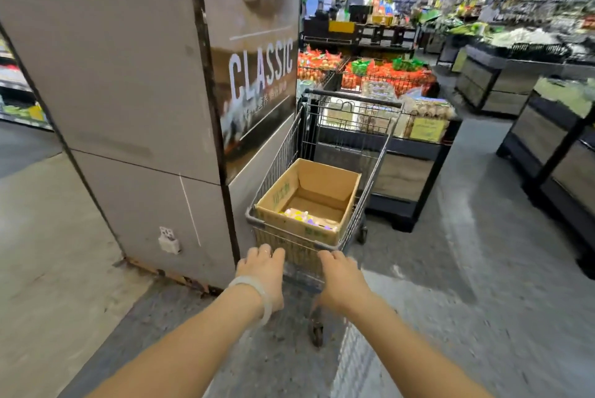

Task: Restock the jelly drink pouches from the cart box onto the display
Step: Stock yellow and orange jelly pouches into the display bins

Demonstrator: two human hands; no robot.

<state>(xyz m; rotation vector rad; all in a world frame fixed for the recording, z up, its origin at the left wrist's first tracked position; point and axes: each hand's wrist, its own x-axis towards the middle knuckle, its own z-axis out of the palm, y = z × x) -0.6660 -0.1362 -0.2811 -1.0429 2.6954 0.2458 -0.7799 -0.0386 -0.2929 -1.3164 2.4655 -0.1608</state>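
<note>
Both hands on the cart handle. The left hand (264, 272), a pale bangle (254, 296) at the wrist, curls its fingers over the bar; the right hand (343, 278) does the same just beside it. The handle itself is mostly hidden under the hands.

The cart (325, 153) is a wire basket on small castors, thin metal rods, grey plastic trim at the near rim. It stands close beside a smooth grey pillar (122, 101) with a glossy poster (257, 75) on its right face.

The box (309, 201) sits inside the basket at the near end, open-topped, plain brown corrugated card with green print. It looks nearly empty: the bare card floor shows over most of it, and the pouches (306, 217) lie in a small heap in the near corner, pale with yellow and purple patches. Detail is blurred; caps or spouts cannot be made out.

Judgement on handling: the pouches are likely soft, slick film bags with a yielding filling, light singly, floppy when lifted. Best pinched near the top edge or scooped several at once; squeezing the middle risks slipping or bursting. The box should be light and stiff enough to lift by its walls.

Which display takes them cannot be told; produce stands (386, 75) lie ahead.
</note>
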